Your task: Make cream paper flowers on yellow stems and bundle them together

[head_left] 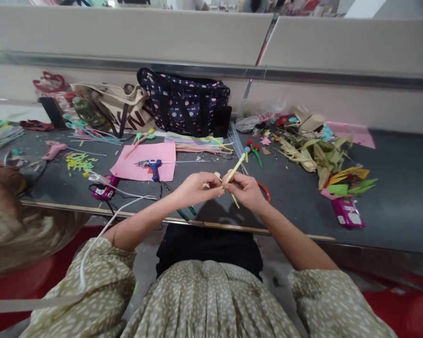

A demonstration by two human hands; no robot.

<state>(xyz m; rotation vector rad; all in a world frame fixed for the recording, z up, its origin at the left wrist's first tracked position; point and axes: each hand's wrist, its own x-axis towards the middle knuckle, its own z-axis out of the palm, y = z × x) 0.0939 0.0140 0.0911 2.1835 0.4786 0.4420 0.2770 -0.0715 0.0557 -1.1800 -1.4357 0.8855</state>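
Note:
Both hands meet above the front of the dark table. My right hand (246,190) pinches a yellow pipe cleaner (237,166), which slants upward past the fingertips, with a thinner yellow end showing below. Close against it, my left hand (201,188) has thumb and fingers pressed together on the same pipe cleaner; small pale bits show there, too small to make out. Left of my hands a blue glue gun (155,170) lies on a pink sheet (127,163). A red handle (264,192) shows behind my right wrist, and green handles (186,213) lie below my left forearm.
Pastel pipe cleaners (197,142) lie behind, before a dark patterned bag (186,103). Dried husks (322,157) and a purple box (348,212) are at right. Left are yellow cut pieces (80,162), a pink glue gun (55,149), a white cable (102,230) and another person's hand (2,188).

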